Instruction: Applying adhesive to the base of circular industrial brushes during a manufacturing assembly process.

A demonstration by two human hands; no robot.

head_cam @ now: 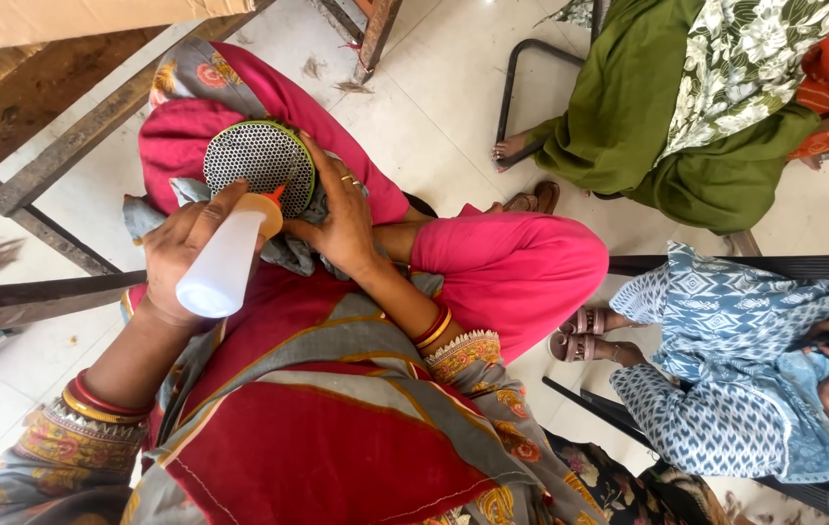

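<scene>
Lap-held mesh disc (257, 156); left hand (186, 243) grips squeeze bottle (225, 261).

A white plastic squeeze bottle (223, 265) with an orange cap and a small red nozzle lies slanted in the fingers (203, 219) of the left hand, which wrap around its upper half; its flat base points away from them and its nozzle tip touches the edge of a round disc. That disc (260, 158), a green-rimmed circle with a pale perforated mesh face, stands tilted on a grey cloth (290, 251). The right hand's fingers (322, 165) rest along its rim on the side nearest the nozzle, and the cloth bunches directly beneath those fingers, crumpled and partly hidden.
</scene>
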